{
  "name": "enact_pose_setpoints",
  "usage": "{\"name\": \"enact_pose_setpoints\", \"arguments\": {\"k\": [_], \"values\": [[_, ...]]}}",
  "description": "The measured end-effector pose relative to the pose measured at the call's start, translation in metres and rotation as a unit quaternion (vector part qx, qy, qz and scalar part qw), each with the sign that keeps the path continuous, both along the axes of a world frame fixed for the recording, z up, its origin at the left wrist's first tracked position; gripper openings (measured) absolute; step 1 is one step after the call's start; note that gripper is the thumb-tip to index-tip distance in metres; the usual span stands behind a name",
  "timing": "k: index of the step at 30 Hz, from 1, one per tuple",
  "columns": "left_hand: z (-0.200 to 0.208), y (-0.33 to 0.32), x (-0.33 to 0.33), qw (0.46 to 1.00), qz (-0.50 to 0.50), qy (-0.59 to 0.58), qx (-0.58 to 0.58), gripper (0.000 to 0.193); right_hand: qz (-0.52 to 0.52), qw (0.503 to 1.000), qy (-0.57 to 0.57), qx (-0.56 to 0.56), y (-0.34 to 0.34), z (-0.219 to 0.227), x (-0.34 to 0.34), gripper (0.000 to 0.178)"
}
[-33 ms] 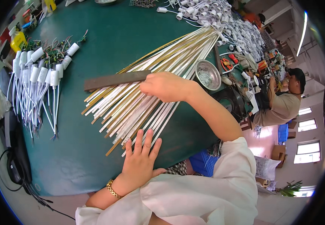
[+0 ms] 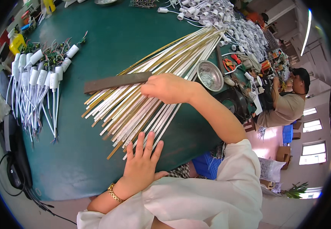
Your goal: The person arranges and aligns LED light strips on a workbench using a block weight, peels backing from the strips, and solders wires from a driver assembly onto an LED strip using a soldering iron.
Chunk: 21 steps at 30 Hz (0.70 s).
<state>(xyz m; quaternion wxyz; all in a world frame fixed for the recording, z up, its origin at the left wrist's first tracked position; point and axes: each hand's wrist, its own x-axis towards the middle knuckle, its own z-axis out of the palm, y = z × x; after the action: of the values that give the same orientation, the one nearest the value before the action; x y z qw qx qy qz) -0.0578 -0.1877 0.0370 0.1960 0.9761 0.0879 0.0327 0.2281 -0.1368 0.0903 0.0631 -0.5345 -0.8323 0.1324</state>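
A fan of long thin white and tan strips lies on the green tabletop, narrow at the far end and spread toward me. Across the strips rests a flat dark brown bar. My right hand is closed around the bar's right end, above the strips. My left hand lies with fingers spread at the near ends of the strips, its fingertips by the lowest ones. Nothing shows in its grasp. On that wrist is a gold-coloured bracelet watch.
White lamp sockets with cables lie bundled at the left. More white sockets are heaped at the far right. A metal bowl stands right of the strips. A yellow bottle is at the far left. Another person sits at the right.
Both hands and the bar keep their places on the strips. The whole view has shifted very slightly.
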Motion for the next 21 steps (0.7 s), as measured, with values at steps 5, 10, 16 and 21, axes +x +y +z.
{"name": "enact_pose_setpoints", "arguments": {"k": [5,10,16,21], "values": [[-0.002,0.001,-0.004,1.000,0.006,-0.001,0.008,0.105,-0.004,0.998,0.019,0.059,-0.010,0.020,-0.005,0.039],[-0.004,0.002,-0.005,1.000,0.007,-0.008,-0.002,0.104,-0.037,0.992,-0.041,0.113,-0.029,0.017,-0.008,0.039],[-0.005,-0.003,-0.003,0.999,0.031,-0.032,-0.005,0.098,-0.014,0.943,0.006,0.333,-0.061,-0.002,-0.015,0.025],[-0.010,-0.012,-0.005,0.998,0.036,-0.041,0.035,0.090,-0.107,0.946,-0.011,0.306,-0.089,-0.045,-0.037,0.031]]}}
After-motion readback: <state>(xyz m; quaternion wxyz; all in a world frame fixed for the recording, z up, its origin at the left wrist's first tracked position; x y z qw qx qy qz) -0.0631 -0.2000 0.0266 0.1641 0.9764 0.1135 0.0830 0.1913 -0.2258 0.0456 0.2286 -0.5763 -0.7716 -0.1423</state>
